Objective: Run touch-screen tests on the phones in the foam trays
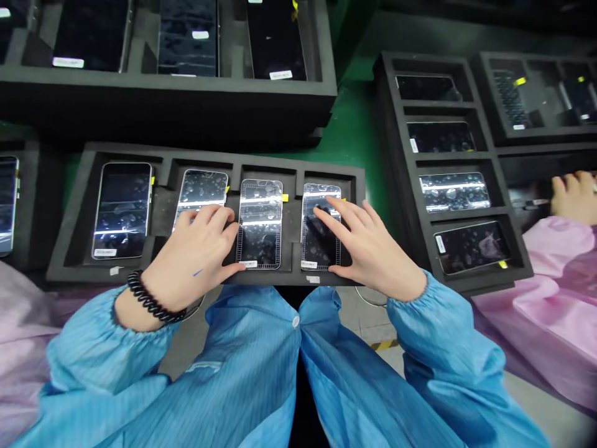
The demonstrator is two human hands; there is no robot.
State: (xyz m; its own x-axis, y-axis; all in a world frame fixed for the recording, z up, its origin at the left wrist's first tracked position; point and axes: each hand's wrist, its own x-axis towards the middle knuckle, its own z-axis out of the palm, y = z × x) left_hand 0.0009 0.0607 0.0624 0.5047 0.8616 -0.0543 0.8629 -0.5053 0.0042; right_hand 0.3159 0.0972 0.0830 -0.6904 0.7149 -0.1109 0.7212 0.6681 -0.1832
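A black foam tray (219,152) lies before me, with a row of smartphones in its slots. The leftmost phone (122,210) is dark and untouched, with a white label at its lower edge. My left hand (191,255) covers the lower part of a second phone (200,190), its fingertips and thumb against the left side of a third phone (259,227) with a clear film. My right hand (368,246) lies with its fingers across a fourth phone (321,230), the thumb near that phone's lower right corner. Both hands wear blue sleeves.
Another foam tray of phones (448,168) stands to the right, and a further tray (168,93) at the back. All sit on a green bench surface (354,106). A co-worker's hand (573,198) and pink sleeve (527,292) are at far right.
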